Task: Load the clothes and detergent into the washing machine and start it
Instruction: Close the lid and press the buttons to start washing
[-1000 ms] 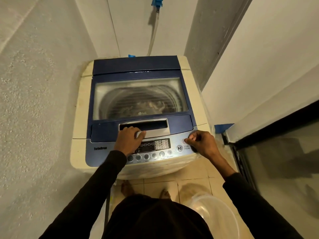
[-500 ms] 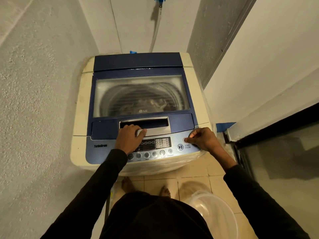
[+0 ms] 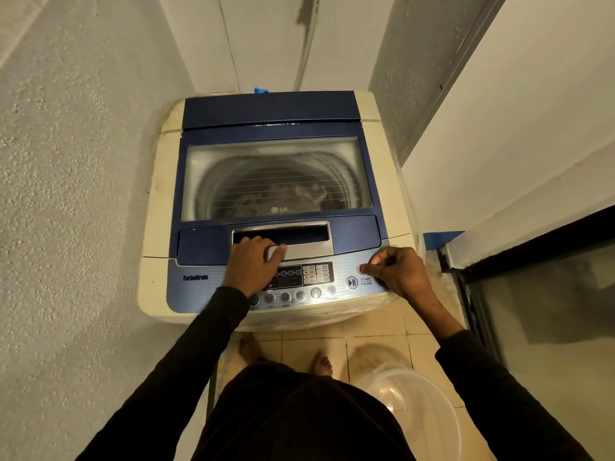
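My left hand (image 3: 251, 266) rests flat, fingers spread, on the washer (image 3: 156, 201) lid handle (image 3: 299, 249); my curled right hand (image 3: 397, 271) fingers the red button (image 3: 360, 269).

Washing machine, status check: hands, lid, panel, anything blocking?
Left hand flat on the lid handle, holding nothing. Right hand fingertip on the round button above start/pause. Lid shut, clothes inside. Nothing blocking the panel.

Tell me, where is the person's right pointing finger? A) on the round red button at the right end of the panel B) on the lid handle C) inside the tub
A: the right hand has its fingertip on the red button, just above the START/PAUSE button.
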